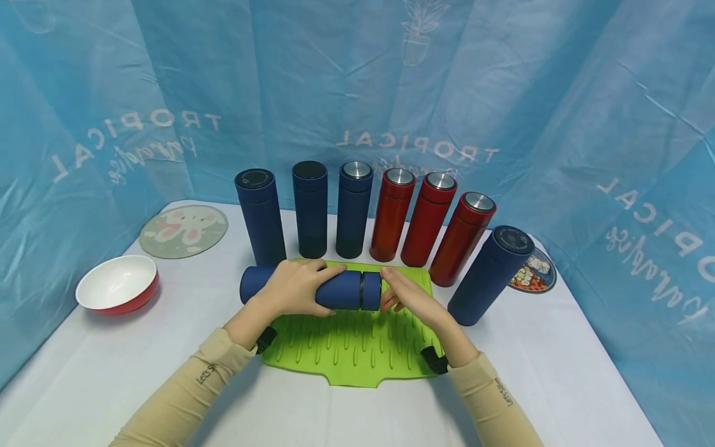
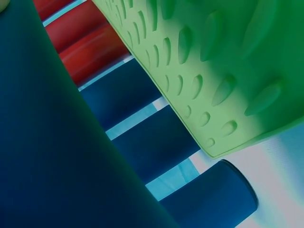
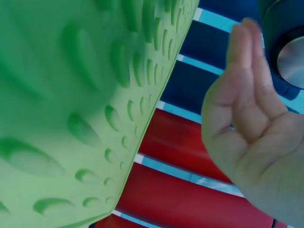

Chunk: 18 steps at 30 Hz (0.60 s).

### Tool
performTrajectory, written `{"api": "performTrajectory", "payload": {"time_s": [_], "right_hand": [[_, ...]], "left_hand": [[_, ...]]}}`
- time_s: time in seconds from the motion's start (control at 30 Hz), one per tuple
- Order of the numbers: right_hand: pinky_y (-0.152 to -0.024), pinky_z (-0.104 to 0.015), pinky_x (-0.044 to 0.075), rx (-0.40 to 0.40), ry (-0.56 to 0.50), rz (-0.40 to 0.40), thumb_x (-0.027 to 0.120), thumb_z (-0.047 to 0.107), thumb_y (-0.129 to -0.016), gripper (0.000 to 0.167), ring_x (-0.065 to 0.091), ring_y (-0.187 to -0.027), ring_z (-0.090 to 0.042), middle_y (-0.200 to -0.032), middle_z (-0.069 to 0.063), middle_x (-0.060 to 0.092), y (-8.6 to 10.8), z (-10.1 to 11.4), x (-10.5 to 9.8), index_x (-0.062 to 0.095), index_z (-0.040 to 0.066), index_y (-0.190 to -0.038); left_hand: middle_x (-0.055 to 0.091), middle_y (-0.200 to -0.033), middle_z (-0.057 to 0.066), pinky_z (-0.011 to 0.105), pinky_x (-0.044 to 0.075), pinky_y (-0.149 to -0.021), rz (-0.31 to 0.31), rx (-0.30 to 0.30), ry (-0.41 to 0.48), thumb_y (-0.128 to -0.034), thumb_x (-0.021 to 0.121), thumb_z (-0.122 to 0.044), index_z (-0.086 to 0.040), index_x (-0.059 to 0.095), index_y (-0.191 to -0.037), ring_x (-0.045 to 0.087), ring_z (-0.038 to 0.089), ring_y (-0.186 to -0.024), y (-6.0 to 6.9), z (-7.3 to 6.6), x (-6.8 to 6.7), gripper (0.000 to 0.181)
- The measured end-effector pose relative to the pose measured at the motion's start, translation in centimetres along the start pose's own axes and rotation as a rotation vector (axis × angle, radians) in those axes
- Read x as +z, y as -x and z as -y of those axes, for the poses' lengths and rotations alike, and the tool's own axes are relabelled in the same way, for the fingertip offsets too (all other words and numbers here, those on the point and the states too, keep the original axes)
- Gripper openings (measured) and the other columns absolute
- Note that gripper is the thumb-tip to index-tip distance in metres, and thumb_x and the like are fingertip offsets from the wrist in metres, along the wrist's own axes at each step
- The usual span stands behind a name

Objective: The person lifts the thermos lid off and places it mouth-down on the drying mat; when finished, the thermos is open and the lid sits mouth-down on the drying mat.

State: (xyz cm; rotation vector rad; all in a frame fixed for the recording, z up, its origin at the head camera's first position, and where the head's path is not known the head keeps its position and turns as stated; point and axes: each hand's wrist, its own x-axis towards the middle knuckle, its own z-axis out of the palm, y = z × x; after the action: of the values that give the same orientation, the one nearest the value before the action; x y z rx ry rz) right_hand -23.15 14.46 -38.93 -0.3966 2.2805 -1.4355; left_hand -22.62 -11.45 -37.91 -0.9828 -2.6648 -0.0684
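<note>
A blue thermos bottle (image 1: 342, 290) lies sideways over the far part of a green ridged mat (image 1: 357, 347). My left hand (image 1: 298, 288) grips its body from above. Close to the capped end on the right is my right hand (image 1: 410, 298), its fingers fairly straight and the cap not grasped. In the right wrist view that hand (image 3: 251, 99) shows beside the silver-topped cap (image 3: 292, 61); whether a fingertip touches it I cannot tell. The bottle's body (image 2: 52, 142) fills the left side of the left wrist view, where the left hand is mostly hidden.
Behind the mat stand blue bottles (image 1: 311, 211) and red bottles (image 1: 427, 220) in a curved row. One blue bottle (image 1: 486, 279) leans into view at the right, partly covering a patterned round mat (image 1: 533, 273). To the left are a red-and-white bowl (image 1: 120, 282) and a rabbit placemat (image 1: 184, 231).
</note>
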Motion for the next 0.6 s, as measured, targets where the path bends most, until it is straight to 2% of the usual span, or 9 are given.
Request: {"api": "performTrajectory", "payload": {"time_s": [0.1, 0.2, 0.27, 0.37, 0.5, 0.6], "right_hand": [[-0.074, -0.041, 0.048, 0.002, -0.027, 0.013, 0.032, 0.044, -0.099, 0.051, 0.063, -0.079, -0.033, -0.079, -0.009, 0.064, -0.18, -0.19, 0.03, 0.04, 0.003, -0.127], [-0.073, -0.039, 0.047, -0.001, -0.054, 0.027, 0.039, 0.037, -0.099, 0.04, 0.063, -0.078, -0.033, -0.079, -0.011, 0.064, -0.31, -0.26, 0.12, 0.042, 0.003, -0.12], [-0.073, -0.035, 0.047, -0.012, -0.067, 0.026, 0.043, 0.038, -0.096, 0.048, 0.063, -0.078, -0.03, -0.084, -0.011, 0.063, -0.37, -0.52, 0.1, 0.037, 0.004, -0.129], [-0.074, -0.033, 0.047, -0.028, -0.08, 0.028, 0.05, 0.04, -0.093, 0.058, 0.062, -0.082, -0.035, -0.094, -0.014, 0.061, -0.24, -0.57, -0.01, 0.031, 0.007, -0.137], [-0.08, -0.046, 0.046, -0.088, -0.102, 0.061, 0.057, 0.035, -0.089, 0.061, 0.058, -0.089, -0.045, -0.109, -0.019, 0.052, -0.14, -0.73, -0.2, 0.029, 0.012, -0.138], [-0.085, -0.052, 0.045, -0.123, -0.108, 0.083, 0.061, 0.029, -0.088, 0.062, 0.059, -0.092, -0.04, -0.121, -0.019, 0.043, -0.16, -0.88, -0.28, 0.029, 0.016, -0.139]], "left_hand": [[0.063, -0.103, 0.005, 0.035, 0.051, -0.065, 0.008, 0.002, -0.004, -0.0628, 0.07, -0.063, -0.026, 0.052, -0.131, 0.062, 0.02, -0.081, -0.05, -0.08, 0.1, 0.08], [0.063, -0.104, 0.005, 0.035, 0.051, -0.065, 0.005, -0.004, -0.002, -0.0629, 0.068, -0.067, -0.026, 0.052, -0.131, 0.063, 0.02, -0.082, -0.08, -0.1, 0.18, 0.081], [0.064, -0.105, 0.005, 0.034, 0.051, -0.065, 0.003, -0.01, -0.002, -0.0635, 0.066, -0.069, -0.026, 0.053, -0.131, 0.063, 0.02, -0.082, -0.09, -0.07, 0.18, 0.081], [0.064, -0.107, 0.006, 0.034, 0.051, -0.065, 0.01, -0.022, -0.005, -0.0645, 0.064, -0.07, -0.026, 0.052, -0.132, 0.064, 0.021, -0.083, -0.11, -0.03, 0.1, 0.082], [0.064, -0.108, 0.006, 0.034, 0.051, -0.065, 0.02, -0.029, -0.004, -0.0651, 0.064, -0.071, -0.026, 0.051, -0.133, 0.064, 0.021, -0.083, -0.11, -0.01, -0.1, 0.082], [0.064, -0.109, 0.006, 0.034, 0.051, -0.065, 0.027, -0.033, 0.0, -0.0654, 0.063, -0.071, -0.026, 0.051, -0.133, 0.064, 0.02, -0.083, -0.09, 0.02, -0.23, 0.082]]}}
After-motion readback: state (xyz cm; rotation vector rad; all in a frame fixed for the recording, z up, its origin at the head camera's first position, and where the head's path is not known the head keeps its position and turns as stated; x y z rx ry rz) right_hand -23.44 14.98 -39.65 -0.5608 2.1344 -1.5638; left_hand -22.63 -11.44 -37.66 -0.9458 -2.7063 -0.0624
